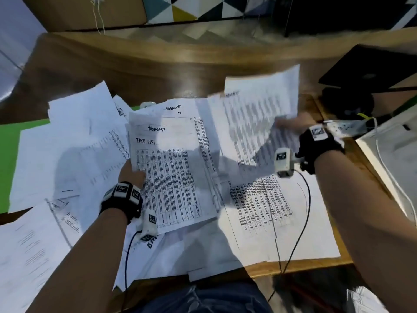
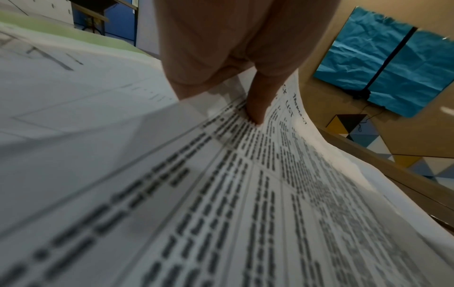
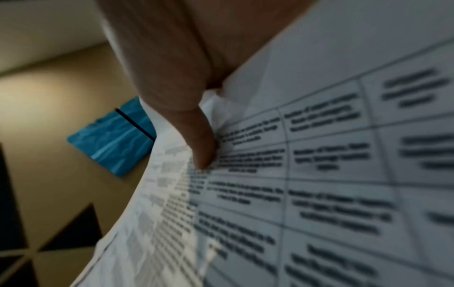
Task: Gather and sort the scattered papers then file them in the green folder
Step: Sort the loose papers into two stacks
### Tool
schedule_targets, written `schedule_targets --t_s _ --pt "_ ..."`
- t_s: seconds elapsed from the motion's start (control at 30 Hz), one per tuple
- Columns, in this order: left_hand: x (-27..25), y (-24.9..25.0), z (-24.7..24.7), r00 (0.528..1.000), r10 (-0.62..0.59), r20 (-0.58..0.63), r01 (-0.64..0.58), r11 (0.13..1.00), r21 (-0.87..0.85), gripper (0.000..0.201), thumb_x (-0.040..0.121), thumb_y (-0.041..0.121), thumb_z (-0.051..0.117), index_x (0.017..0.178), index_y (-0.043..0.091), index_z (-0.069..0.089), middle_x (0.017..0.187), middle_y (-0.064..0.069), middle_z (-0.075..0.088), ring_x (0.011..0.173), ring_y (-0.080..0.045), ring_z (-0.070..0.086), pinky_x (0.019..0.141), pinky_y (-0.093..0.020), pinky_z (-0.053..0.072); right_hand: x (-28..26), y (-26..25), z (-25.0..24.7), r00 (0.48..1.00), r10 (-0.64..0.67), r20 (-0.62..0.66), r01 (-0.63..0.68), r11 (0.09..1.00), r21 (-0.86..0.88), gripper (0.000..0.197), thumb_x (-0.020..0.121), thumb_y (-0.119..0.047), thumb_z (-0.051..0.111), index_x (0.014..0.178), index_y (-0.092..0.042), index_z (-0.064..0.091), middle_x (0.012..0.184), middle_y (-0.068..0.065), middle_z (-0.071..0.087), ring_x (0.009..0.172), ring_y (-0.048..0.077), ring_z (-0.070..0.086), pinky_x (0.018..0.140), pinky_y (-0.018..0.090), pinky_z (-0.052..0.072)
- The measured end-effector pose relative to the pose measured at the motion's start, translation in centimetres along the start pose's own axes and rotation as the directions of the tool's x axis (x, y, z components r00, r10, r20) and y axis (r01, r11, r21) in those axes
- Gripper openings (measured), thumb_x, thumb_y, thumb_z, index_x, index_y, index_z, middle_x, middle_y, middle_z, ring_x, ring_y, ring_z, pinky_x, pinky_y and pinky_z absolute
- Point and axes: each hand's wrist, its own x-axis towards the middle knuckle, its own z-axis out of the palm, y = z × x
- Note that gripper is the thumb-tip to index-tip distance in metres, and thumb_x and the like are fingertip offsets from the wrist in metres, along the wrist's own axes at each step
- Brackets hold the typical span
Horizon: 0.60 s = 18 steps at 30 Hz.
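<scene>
White printed papers lie scattered over the wooden desk point(image 1: 158, 71). My left hand point(image 1: 132, 171) grips the left edge of a small stack of "TASK LIST" table sheets point(image 1: 171, 170), lifted off the pile; the left wrist view shows my thumb point(image 2: 256, 103) pressed on the top sheet point(image 2: 245, 194). My right hand point(image 1: 291, 124) pinches one printed table sheet point(image 1: 259, 114) held up and blurred, right of the stack; the right wrist view shows my thumb point(image 3: 199, 139) on that sheet point(image 3: 331, 165). The green folder point(image 1: 9, 143) lies under the papers at the left, mostly covered.
More loose sheets point(image 1: 270, 211) cover the desk below both hands and at the near left point(image 1: 29, 251). A black laptop point(image 1: 370, 71) sits at the far right, with a white power strip point(image 1: 347, 126) and a white box point(image 1: 392, 152) by the right edge. Cables hang from both wrists.
</scene>
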Motion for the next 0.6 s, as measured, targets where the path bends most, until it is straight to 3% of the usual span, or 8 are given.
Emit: schedule_targets --t_s 0.07,0.17,0.27,0.37,0.47,0.53,0.6 --pt "0.0 -0.7 -0.5 1.000 0.011 -0.027 -0.011 1.000 0.017 0.038 0.086 -0.008 0.049 0.122 0.000 0.051 0.097 -0.018 0.054 0.086 -0.025 0.050 0.079 -0.030 0.039 -1.0 3.5 2.1 0.988 0.108 0.109 -0.082 0.971 -0.224 0.039 0.088 -0.024 0.065 0.116 0.001 0.057 0.096 0.014 0.056 0.091 0.028 0.051 0.073 0.031 0.037" --pt "-0.1 -1.8 -1.2 0.999 0.004 -0.047 -0.002 0.999 0.039 0.037 0.086 -0.007 0.049 0.123 -0.003 0.049 0.097 -0.017 0.052 0.086 -0.025 0.049 0.079 -0.030 0.039 -2.9 7.6 4.5 0.974 0.210 0.079 -0.169 0.918 -0.359 0.036 0.087 -0.013 0.063 0.115 0.009 0.057 0.109 0.018 0.060 0.098 0.032 0.059 0.076 0.034 0.046" --pt "-0.3 -2.4 -1.5 0.999 0.006 -0.053 -0.003 0.999 0.049 0.038 0.086 -0.007 0.050 0.124 -0.003 0.049 0.096 -0.014 0.050 0.087 -0.025 0.048 0.080 -0.031 0.039 -4.7 10.3 6.0 0.972 0.234 -0.003 -0.218 0.903 -0.369 0.039 0.080 -0.015 0.065 0.114 0.003 0.058 0.110 0.019 0.061 0.106 0.035 0.060 0.087 0.035 0.051" --pt "-0.5 -2.8 -1.5 0.999 0.006 -0.044 -0.004 1.000 0.029 0.040 0.085 -0.007 0.050 0.124 0.001 0.050 0.098 -0.013 0.051 0.088 -0.025 0.049 0.081 -0.031 0.040 -5.9 11.1 7.2 0.956 0.292 -0.013 -0.272 0.875 -0.400 0.073 0.072 -0.031 0.077 0.132 -0.010 0.041 0.137 0.022 0.040 0.125 0.040 0.041 0.101 0.049 0.040" --pt "-0.4 -3.1 -1.4 1.000 0.007 -0.029 -0.006 1.000 0.028 0.030 0.085 -0.007 0.051 0.111 0.008 0.052 0.096 -0.015 0.051 0.086 -0.024 0.049 0.079 -0.031 0.040 -7.2 11.2 8.3 0.949 0.315 -0.032 -0.294 0.841 -0.455 0.101 0.062 -0.039 0.086 0.138 -0.009 0.026 0.138 0.021 0.031 0.130 0.041 0.032 0.103 0.050 0.036" --pt "-0.2 -3.3 -1.3 1.000 0.006 -0.024 -0.005 0.999 0.041 0.027 0.084 -0.007 0.053 0.105 0.010 0.050 0.094 -0.016 0.052 0.084 -0.025 0.050 0.077 -0.032 0.042 -7.2 11.6 9.1 0.945 0.324 -0.038 -0.313 0.865 -0.394 0.104 0.058 -0.032 0.089 0.136 -0.009 0.025 0.136 0.019 0.031 0.127 0.042 0.040 0.100 0.053 0.041" --pt "-0.2 -3.4 -1.3 1.000 0.010 -0.018 -0.009 0.998 0.056 0.029 0.084 -0.006 0.054 0.108 0.009 0.051 0.093 -0.017 0.053 0.083 -0.025 0.051 0.076 -0.033 0.043 -7.5 11.5 9.3 0.930 0.367 0.002 -0.352 0.895 -0.273 0.097 0.062 -0.019 0.088 0.134 -0.008 0.024 0.138 0.021 0.033 0.124 0.044 0.046 0.099 0.052 0.042"
